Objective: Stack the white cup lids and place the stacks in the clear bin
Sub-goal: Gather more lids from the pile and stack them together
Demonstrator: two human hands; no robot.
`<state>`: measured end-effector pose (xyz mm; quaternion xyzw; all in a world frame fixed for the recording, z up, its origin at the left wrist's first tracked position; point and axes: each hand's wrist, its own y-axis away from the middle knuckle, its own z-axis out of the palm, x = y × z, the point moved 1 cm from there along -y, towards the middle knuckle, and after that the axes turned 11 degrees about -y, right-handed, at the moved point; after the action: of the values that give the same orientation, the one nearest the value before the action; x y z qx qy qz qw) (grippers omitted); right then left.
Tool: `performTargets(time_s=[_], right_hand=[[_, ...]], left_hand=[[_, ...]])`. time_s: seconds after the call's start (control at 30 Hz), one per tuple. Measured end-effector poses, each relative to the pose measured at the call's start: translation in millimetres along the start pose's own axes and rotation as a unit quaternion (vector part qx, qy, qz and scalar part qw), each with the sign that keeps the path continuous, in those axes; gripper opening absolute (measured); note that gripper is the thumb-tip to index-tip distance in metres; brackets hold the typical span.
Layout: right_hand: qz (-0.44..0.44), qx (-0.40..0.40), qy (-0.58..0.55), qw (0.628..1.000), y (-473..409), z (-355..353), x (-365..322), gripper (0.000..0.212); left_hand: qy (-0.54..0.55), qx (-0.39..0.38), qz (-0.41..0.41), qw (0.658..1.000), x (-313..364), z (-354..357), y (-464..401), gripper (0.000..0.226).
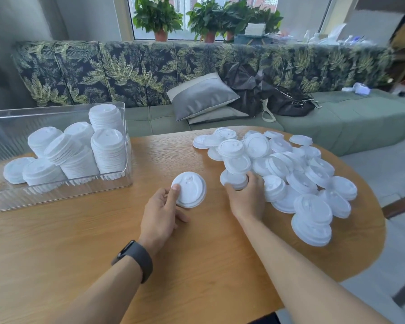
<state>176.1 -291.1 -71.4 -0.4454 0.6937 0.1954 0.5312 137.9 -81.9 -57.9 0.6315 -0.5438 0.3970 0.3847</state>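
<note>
Right now, from the head view, the left hand (160,213) holds one lid (189,189) flat, dome up, its grip pinching the near-left rim with the thumb on top. The right hand (247,197) lies just to the right of it, its grip curled round a second lid (234,180) at the near-left edge of the loose pile (288,169). So the two lids sit side by side, close together, the held lid to the left of the pile lid; a short sideways carry would probably bring one over the other for nesting.

Well to the left, the bin (56,195) stands on the tabletop (80,242), nearer the left hand, with several stacks (108,148) inside, some upright and some leaning. Bare wood lies between bin and hands.

Behind the tabletop runs a sofa (337,118) with a leaf-print back, a grey cushion (201,97) and a dark bag (288,101); potted plants (159,17) stand at the window.
</note>
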Motion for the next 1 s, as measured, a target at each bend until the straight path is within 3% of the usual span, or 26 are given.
performTargets(time_s=[0.17, 0.37, 0.5, 0.7, 0.83, 1.0], right_hand=[[0.007, 0.004, 0.006, 1.0, -11, 6, 1, 0.073], [0.01, 0.008, -0.023, 1.0, -4, 2, -1, 0.064], [0.017, -0.021, -0.003, 1.0, 13, -2, -8, 0.071], [0.01, -0.056, -0.013, 0.998, 47, -8, -19, 0.06], [0.0, -0.074, -0.053, 0.996, 71, -7, -27, 0.07], [0.023, -0.125, -0.168, 0.978, 98, 6, -43, 0.068]], left_hand=[[-0.013, 0.006, 0.016, 1.0, 5, 11, -15, 0.038], [-0.031, 0.006, 0.029, 0.999, 2, 15, -22, 0.039], [0.008, 0.015, 0.021, 1.0, 2, 11, -16, 0.037], [0.063, 0.022, 0.01, 0.998, 0, -2, 2, 0.035], [0.097, 0.008, -0.007, 0.995, -5, -12, 16, 0.038], [0.115, 0.011, -0.019, 0.993, -15, -33, 29, 0.041]])
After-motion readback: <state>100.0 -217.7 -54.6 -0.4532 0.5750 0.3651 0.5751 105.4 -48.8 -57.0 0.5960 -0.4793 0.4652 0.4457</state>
